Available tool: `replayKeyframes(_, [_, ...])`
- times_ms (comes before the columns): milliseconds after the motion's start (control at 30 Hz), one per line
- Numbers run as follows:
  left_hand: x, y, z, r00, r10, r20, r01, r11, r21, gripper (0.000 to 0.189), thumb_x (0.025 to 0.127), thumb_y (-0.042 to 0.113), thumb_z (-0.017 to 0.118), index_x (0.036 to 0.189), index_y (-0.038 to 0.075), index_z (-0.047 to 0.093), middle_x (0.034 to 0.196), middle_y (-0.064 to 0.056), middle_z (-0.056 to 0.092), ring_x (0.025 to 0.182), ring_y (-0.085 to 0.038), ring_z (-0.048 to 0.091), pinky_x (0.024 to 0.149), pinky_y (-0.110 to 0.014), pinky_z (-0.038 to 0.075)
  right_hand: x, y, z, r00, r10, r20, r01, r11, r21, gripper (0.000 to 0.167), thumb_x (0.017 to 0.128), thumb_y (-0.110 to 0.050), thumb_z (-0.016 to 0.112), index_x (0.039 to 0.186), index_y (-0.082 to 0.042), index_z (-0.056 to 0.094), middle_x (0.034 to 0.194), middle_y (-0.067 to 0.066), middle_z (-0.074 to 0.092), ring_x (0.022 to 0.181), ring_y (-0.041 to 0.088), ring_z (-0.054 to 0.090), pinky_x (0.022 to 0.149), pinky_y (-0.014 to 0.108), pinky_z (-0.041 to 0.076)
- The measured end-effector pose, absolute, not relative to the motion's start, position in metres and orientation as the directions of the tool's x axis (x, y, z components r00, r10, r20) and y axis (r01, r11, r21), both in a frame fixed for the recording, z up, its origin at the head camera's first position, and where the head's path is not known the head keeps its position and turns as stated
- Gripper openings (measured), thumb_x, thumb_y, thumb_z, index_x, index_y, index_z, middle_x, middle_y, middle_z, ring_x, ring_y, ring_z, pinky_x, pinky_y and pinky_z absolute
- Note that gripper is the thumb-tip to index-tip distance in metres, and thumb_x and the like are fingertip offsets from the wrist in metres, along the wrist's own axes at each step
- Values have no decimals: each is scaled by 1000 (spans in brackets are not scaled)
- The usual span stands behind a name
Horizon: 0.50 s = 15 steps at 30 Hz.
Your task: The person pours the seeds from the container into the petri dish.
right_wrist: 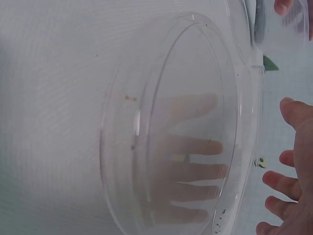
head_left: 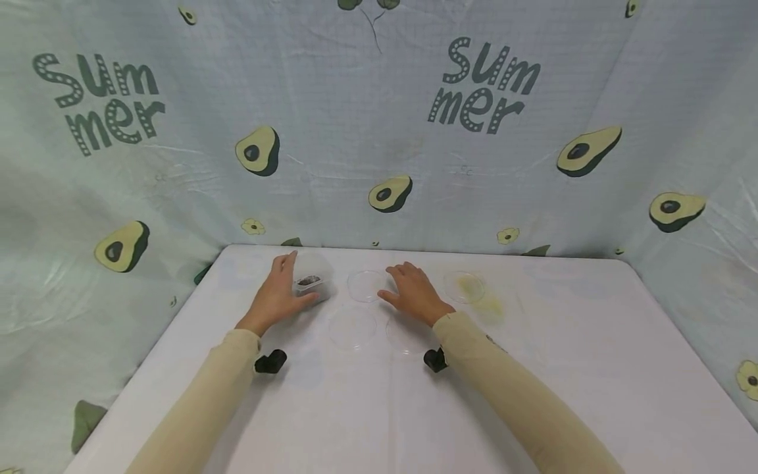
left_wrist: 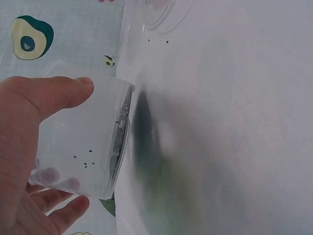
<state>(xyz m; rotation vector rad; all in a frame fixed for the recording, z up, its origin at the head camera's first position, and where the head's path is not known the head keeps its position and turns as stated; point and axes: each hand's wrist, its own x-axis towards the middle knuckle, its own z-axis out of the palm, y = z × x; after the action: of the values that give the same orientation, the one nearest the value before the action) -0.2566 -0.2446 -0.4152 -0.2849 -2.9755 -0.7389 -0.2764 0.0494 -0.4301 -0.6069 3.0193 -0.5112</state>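
Observation:
My left hand (head_left: 278, 296) grips a clear plastic container (left_wrist: 78, 127) between thumb and fingers at the back left of the table. Small dark grains (left_wrist: 120, 134) are gathered along one side of it, and a few single ones show against its wall. My right hand (head_left: 414, 293) is held over the clear round dishes, its fingers spread and slightly bent, holding nothing. Nearest in the right wrist view is a large transparent round dish (right_wrist: 110, 161), with a hand's reflection in it. Another clear dish (head_left: 366, 286) lies between my hands, left of the right fingertips.
More clear dishes stand on the white table, one front left (head_left: 352, 329), one under the right wrist (head_left: 405, 339). A further dish (head_left: 464, 288) lies at right, by a yellowish patch. Black wrist cameras hang below both sleeves. An avocado-print curtain (head_left: 331, 131) borders the back.

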Motion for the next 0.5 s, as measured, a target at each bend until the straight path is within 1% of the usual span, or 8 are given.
replayKeyframes(233, [-260,-241,-413,-979,165,120,202,870,450,102,84,41,72,155,4,8,153,-25,18,128,-45,44,99,-59,43,-280,49,-430,-924,-380,40,-373,874,-312,63,95,-45,58,143,-8,43,149,13,44,145,31,31,120,47,23])
replayKeyframes(500, [-262,-237,-413,-973,180,148,228,865,447,102,83,38,74,154,3,10,154,-24,18,130,-45,42,102,-59,41,-284,48,-433,-928,-372,25,-361,880,-308,63,95,-45,58,144,-8,43,149,13,44,145,31,30,120,48,24])
